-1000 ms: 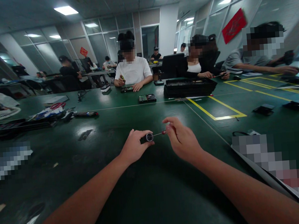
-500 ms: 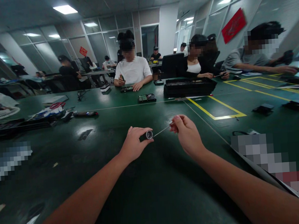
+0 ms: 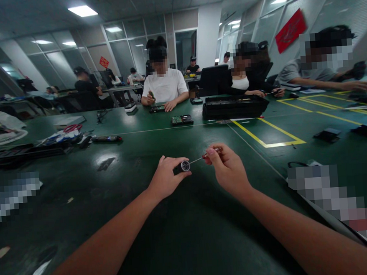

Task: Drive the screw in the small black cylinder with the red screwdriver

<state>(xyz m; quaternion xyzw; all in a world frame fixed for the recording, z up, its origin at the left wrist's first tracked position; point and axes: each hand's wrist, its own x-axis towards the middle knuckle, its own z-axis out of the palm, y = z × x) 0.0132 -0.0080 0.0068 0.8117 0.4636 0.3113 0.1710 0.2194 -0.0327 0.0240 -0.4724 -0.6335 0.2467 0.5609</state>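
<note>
Head view. The left hand (image 3: pixel 164 178) was closed in a pinch on a short black cylinder with a silver-ringed round end (image 3: pixel 185 166), thumb below, fingers above. This grip appeared to steady it while leaving the ringed end exposed, facing the wearer.

At 3 o'clock from the cylinder, the right hand (image 3: pixel 231 167) gripped a slim screwdriver with a translucent red handle and thin metal shaft (image 3: pixel 204 156). The shaft pointed between 8 and 9 o'clock, its tip at the ringed end; contact could not be determined. Fingertip hold presumably allowed fine control of angle.

Both hands were above the dark green tabletop (image 3: pixel 178 238). From the cylinder: green-and-black circuit-board unit (image 3: pixel 182 120) at 12 o'clock, with a person in a white shirt (image 3: pixel 165 86) beyond; long black box (image 3: pixel 235 107) between 1 and 2; dark pen-shaped tool (image 3: pixel 106 139) near 10, lying apart, probably to keep the working area free.
</note>
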